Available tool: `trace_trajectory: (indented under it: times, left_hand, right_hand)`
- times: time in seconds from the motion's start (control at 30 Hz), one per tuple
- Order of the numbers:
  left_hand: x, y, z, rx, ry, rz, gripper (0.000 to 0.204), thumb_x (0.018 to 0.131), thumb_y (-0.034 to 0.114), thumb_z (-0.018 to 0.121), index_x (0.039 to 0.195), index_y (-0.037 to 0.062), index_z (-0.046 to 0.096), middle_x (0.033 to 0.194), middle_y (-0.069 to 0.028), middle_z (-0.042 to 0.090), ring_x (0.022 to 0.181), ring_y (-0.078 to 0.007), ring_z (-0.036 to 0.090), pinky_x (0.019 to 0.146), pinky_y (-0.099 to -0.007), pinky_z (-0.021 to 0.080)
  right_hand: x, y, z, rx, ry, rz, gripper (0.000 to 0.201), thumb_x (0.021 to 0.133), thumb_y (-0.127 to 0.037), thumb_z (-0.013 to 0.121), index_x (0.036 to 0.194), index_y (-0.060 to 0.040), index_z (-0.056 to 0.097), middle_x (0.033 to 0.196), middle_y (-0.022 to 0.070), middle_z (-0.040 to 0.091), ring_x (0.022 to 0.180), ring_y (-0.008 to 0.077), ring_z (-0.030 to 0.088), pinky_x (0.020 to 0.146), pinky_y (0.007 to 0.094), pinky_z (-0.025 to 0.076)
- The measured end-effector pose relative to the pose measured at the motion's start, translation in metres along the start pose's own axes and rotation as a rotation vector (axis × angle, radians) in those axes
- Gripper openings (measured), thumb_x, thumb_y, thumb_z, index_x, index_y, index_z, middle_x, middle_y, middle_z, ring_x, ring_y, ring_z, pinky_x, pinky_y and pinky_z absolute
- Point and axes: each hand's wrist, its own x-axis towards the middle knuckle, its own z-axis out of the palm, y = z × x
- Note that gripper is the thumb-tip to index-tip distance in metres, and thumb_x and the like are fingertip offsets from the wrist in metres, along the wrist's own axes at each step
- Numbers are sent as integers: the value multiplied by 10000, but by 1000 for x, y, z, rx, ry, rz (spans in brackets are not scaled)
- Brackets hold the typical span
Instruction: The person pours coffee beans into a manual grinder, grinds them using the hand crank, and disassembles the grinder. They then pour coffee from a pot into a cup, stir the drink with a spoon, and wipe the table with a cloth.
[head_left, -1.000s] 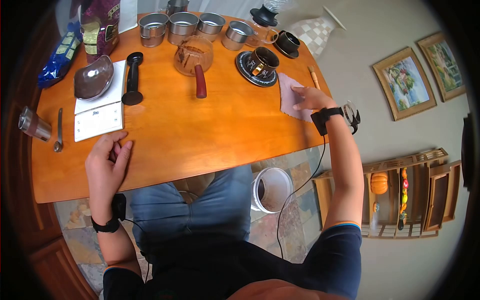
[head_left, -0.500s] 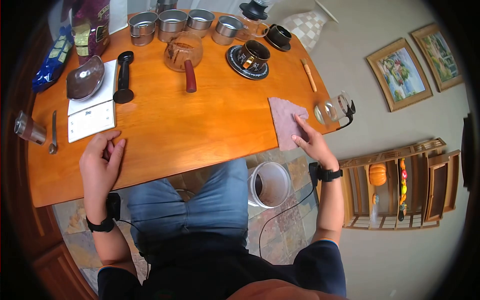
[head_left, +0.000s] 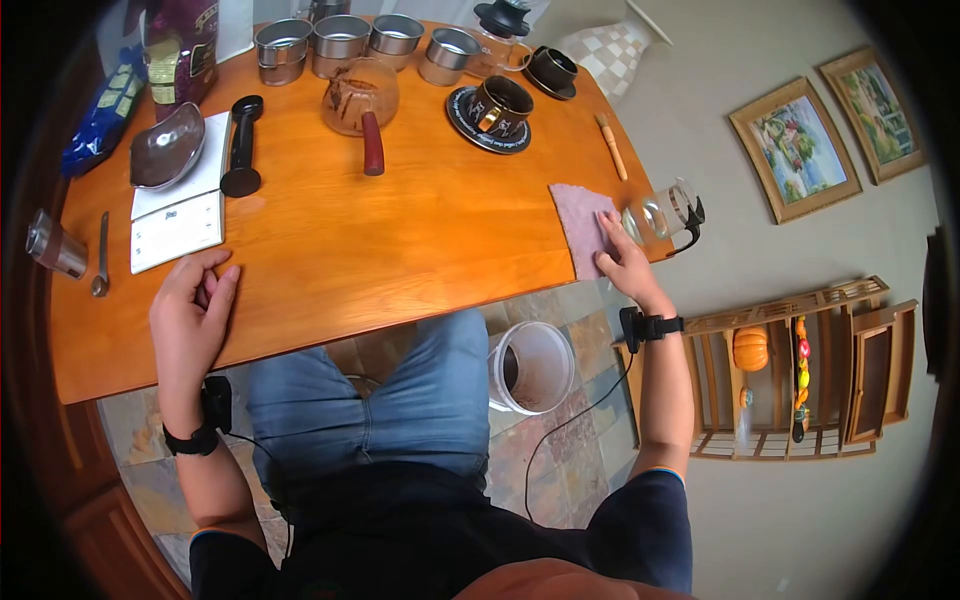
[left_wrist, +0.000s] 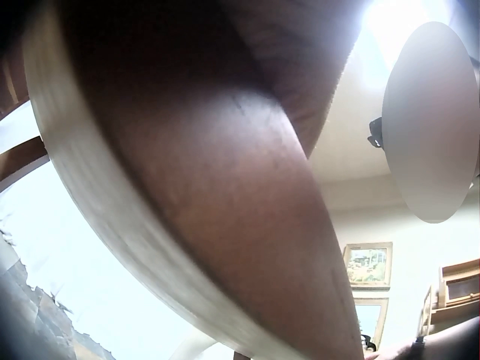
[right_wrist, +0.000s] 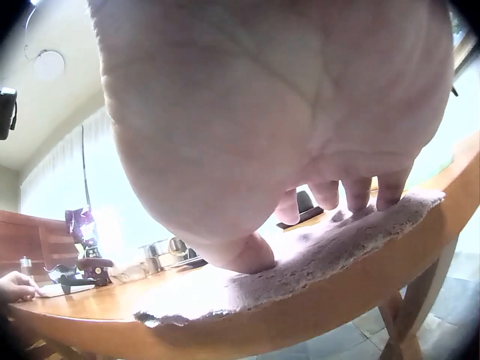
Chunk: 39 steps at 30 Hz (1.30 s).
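Fingertips and thumb of my right hand (head_left: 628,268) rest on a pinkish-mauve cloth (head_left: 577,215) lying flat at the table's front right edge. In the right wrist view the fingers (right_wrist: 358,196) are spread and bent slightly down onto the cloth (right_wrist: 315,262), with the palm raised above it. A glass pot with a black handle (head_left: 655,215) stands close to the right of this hand. My left hand (head_left: 190,310) rests idle at the front left table edge, its fingers loosely curled and holding nothing. The left wrist view shows mostly blurred skin and the table's edge (left_wrist: 150,240).
Near the left hand are a white scale (head_left: 178,235) bearing a dark bowl (head_left: 168,150), a small spoon (head_left: 102,260) and a metal cylinder (head_left: 55,245). A brown-stained glass pot (head_left: 345,110), black cup (head_left: 503,105), brush (head_left: 611,148) and several metal cups stand farther back. A white bucket (head_left: 540,365) is below.
My right hand has drawn the cloth toward the front edge, then slid it rightward, closer to the glass pot. My left hand has stayed in place. The head view has shifted slightly.
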Motion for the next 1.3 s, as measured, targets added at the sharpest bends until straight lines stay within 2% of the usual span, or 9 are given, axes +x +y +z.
trace_trajectory:
  times: [0.13, 0.2, 0.27, 0.4, 0.57, 0.67, 0.87, 1.07, 1.3]
  left_hand:
    - [0, 0, 1, -6, -6, 3, 193, 939, 95, 733, 1100, -9, 709, 760, -5, 504, 673, -85, 450, 604, -227, 389]
    - [0, 0, 2, 0, -6, -1, 190, 940, 94, 732, 1098, -10, 709, 759, -2, 500, 671, -84, 447, 600, -226, 385]
    - [1, -1, 3, -13, 44, 44, 183, 906, 109, 758, 1055, 9, 722, 695, -41, 496, 589, -125, 457, 560, -261, 397]
    - [1, -1, 3, 0, 52, 50, 187, 905, 115, 760, 1055, 10, 722, 695, -44, 498, 586, -128, 461, 559, -265, 398]
    - [1, -1, 3, 11, 53, 46, 191, 900, 121, 762, 1053, 13, 720, 700, -53, 514, 581, -143, 480, 558, -276, 411]
    - [1, 0, 2, 21, 50, 45, 192, 898, 121, 763, 1053, 15, 720, 704, -53, 520, 580, -147, 486, 559, -279, 417]
    - [1, 0, 2, 10, 59, 55, 185, 898, 114, 763, 1047, 13, 720, 708, -52, 522, 581, -145, 488, 559, -277, 419]
    - [1, 1, 2, 3, 61, 56, 178, 895, 112, 767, 1037, 15, 721, 707, -54, 527, 577, -146, 491, 555, -277, 420]
    - [1, 2, 2, 13, 63, 64, 178, 892, 112, 769, 1034, 15, 722, 704, -54, 538, 570, -145, 496, 550, -277, 421]
  right_hand:
    - [13, 3, -1, 67, -54, 101, 671, 888, -211, 625, 1535, -132, 465, 1619, 249, 345, 1504, 372, 347, 1215, 407, 309]
    - [17, 3, -4, 53, -73, 104, 678, 892, -216, 619, 1543, -133, 452, 1627, 248, 331, 1506, 373, 343, 1214, 408, 310]
    - [19, 4, -5, 38, -96, 104, 684, 895, -220, 613, 1551, -134, 439, 1634, 246, 317, 1507, 374, 339, 1214, 409, 310]
    - [23, 15, -7, -67, -176, 55, 701, 921, -229, 594, 1584, -163, 378, 1652, 247, 272, 1533, 381, 274, 1232, 407, 267]
    - [26, -12, -19, -66, -301, 93, 693, 960, -277, 595, 1604, -229, 344, 1660, 259, 234, 1556, 381, 204, 1249, 399, 220]
    - [28, -41, -19, -122, -381, 128, 679, 984, -226, 587, 1611, -243, 329, 1688, 221, 187, 1566, 355, 191, 1241, 392, 226]
    - [32, -80, -7, -145, -421, 5, 684, 975, -270, 623, 1602, -238, 353, 1679, 244, 187, 1562, 372, 195, 1238, 394, 237]
    - [42, -126, 7, -111, -458, -123, 678, 964, -260, 633, 1592, -229, 379, 1668, 268, 193, 1557, 399, 191, 1250, 418, 205]
    - [77, -162, 38, -92, -445, -396, 690, 936, -241, 634, 1582, -200, 396, 1648, 301, 214, 1548, 431, 187, 1263, 442, 178]
